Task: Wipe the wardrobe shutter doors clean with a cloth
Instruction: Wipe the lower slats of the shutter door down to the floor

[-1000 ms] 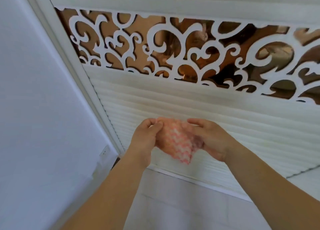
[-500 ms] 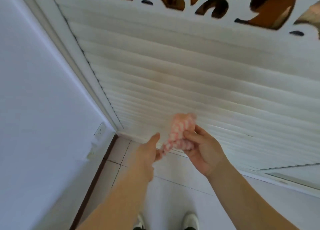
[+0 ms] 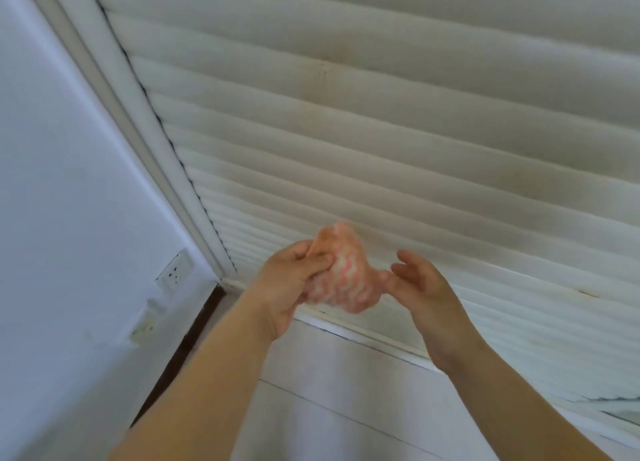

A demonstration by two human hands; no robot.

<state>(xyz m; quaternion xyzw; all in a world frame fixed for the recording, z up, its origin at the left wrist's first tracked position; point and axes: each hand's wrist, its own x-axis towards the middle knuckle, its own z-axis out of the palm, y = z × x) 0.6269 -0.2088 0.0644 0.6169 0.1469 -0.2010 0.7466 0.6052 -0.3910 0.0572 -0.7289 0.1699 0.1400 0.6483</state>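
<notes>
A bunched pink-and-white cloth (image 3: 341, 277) is held upright, its long axis running near to far, in front of the low slats of the white shutter door (image 3: 398, 141). It is gripped by the curled left hand (image 3: 289, 280). The right hand (image 3: 419, 287) is spread loosely, its fingertips touching the cloth's right edge. To the left, the door frame (image 3: 114, 89) meets a wall (image 3: 59, 183) bearing a socket (image 3: 175, 271); bare tiled floor (image 3: 329, 408) lies below.

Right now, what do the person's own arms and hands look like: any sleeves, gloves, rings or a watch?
Both forearms are bare as far as the frame shows, with no sleeve edge in view. The left hand and the right hand wear no gloves. No watch, bracelet or band shows at either wrist, and no ring can be made out, though motion blur softens the fingers.
</notes>
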